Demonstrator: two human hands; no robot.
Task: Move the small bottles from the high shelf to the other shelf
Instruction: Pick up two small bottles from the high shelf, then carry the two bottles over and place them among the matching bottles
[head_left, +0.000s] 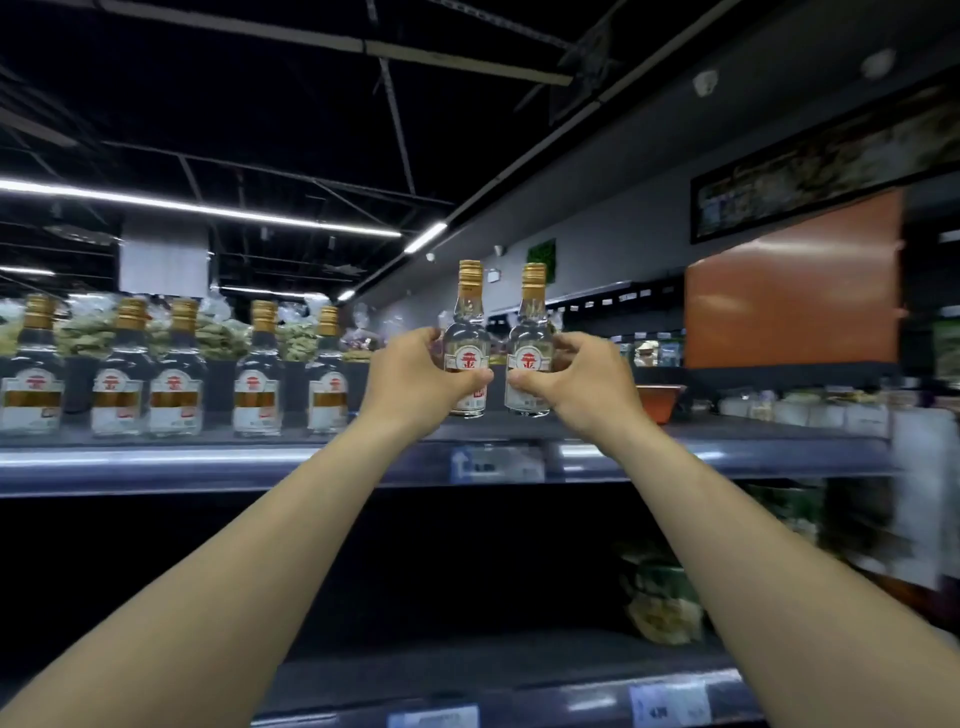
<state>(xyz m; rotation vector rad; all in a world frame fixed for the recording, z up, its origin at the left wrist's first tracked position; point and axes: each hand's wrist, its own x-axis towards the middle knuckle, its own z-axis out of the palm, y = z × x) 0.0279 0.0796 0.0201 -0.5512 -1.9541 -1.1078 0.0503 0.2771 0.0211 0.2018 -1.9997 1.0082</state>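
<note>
high shelf (208, 462) across mid-frame, five more bottles (176, 374) at left | left hand (426, 374), right hand (566, 379) centre, fingers and thumbs curled round left bottle (467, 338), right bottle (530, 338), both upright at shelf level | step: pick-up | next: carry both down to lower shelf (519, 686), kept upright

One head-worn camera (wide-angle) faces forward, close to the high shelf (208, 462), roughly level with its front edge.

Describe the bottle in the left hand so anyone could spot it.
Look at the long grey top shelf, near its middle. There the left hand grips a small clear glass bottle with gold cap and red-and-white label. Its twin in the right hand is to its right; the shelf bottles further left are bigger and darker.
</note>
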